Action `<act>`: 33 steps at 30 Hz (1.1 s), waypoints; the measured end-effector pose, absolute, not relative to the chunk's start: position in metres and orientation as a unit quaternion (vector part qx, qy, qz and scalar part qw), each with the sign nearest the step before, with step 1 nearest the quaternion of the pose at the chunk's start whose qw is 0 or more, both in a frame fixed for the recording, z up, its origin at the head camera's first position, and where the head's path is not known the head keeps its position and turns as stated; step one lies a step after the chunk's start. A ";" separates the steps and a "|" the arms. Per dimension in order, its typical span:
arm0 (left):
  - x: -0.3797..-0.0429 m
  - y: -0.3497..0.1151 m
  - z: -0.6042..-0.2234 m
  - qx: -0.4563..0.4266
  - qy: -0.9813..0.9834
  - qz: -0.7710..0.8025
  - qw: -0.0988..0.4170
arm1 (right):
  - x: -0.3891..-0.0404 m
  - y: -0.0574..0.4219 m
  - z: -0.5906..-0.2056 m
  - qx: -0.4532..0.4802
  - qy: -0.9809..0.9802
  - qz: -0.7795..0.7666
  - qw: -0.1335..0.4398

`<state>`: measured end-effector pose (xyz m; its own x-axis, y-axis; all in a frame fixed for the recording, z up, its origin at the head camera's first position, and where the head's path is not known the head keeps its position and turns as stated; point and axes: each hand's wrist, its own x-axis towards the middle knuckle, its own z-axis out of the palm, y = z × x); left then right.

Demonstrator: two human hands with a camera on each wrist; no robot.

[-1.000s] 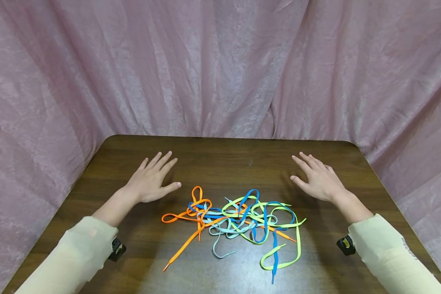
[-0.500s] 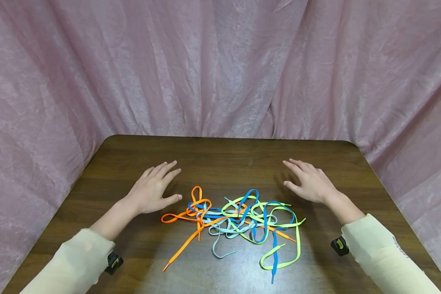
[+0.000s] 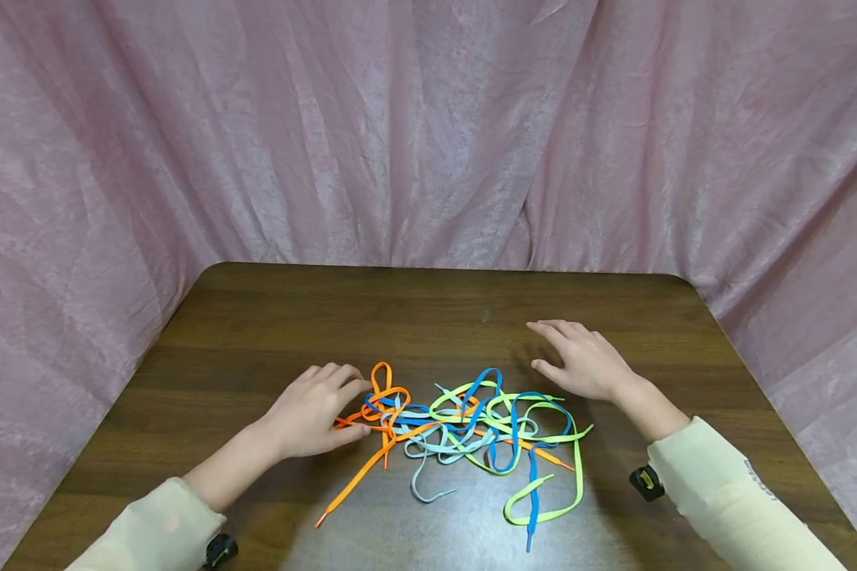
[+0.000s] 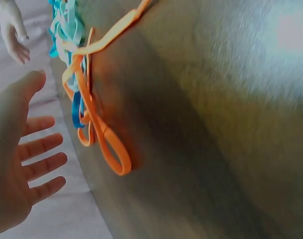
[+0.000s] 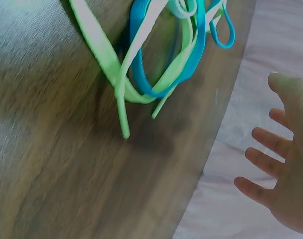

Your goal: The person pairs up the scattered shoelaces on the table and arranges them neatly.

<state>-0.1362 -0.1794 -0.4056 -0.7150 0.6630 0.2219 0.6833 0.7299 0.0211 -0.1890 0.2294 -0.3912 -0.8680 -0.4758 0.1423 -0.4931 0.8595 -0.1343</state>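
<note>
A tangle of flat shoelaces lies on the table. The orange shoelace [image 3: 358, 481] makes loops at the left end, its tipped end trailing toward the front. A light blue shoelace [image 3: 426, 501] runs through the middle, while a blue shoelace [image 3: 533, 507] and a yellow-green shoelace [image 3: 580, 468] spread to the right. My left hand [image 3: 310, 408] is over the orange loops, thumb and fingers apart and partly covering one loop; the left wrist view shows that loop [image 4: 124, 157] beside the fingers. Behind the tangle's right end, my right hand [image 3: 586, 365] hovers with loosely bent fingers, holding nothing.
The brown wooden table [image 3: 428, 309] has rounded far corners. A pink curtain [image 3: 428, 135] hangs behind it and along both sides. Black wrist cameras sit under both sleeves.
My left hand has come down and toward the front right, onto the orange loops, its fingers bending. My right hand has moved left and a little nearer. The shoelaces lie as before.
</note>
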 end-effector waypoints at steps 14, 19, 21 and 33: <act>-0.108 -0.168 -0.424 -0.380 -0.922 -0.060 0.032 | -0.184 0.201 -0.392 0.313 -0.942 0.091 0.079; -0.105 -0.166 -0.429 -0.382 -0.922 -0.068 0.006 | -0.184 0.197 -0.392 0.317 -0.941 0.090 0.079; -0.105 -0.165 -0.430 -0.382 -0.922 -0.064 -0.001 | -0.184 0.195 -0.391 0.322 -0.939 0.089 0.083; -0.108 -0.163 -0.428 -0.366 -0.926 -0.080 -0.057 | -0.181 0.172 -0.390 0.367 -0.919 0.094 0.110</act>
<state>-0.1078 -0.1626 -0.4280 -0.7261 0.6860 -0.0478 0.6677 0.7200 0.1891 -0.1806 0.1723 -0.3899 -0.7061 -0.6545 0.2704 -0.6956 0.7124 -0.0922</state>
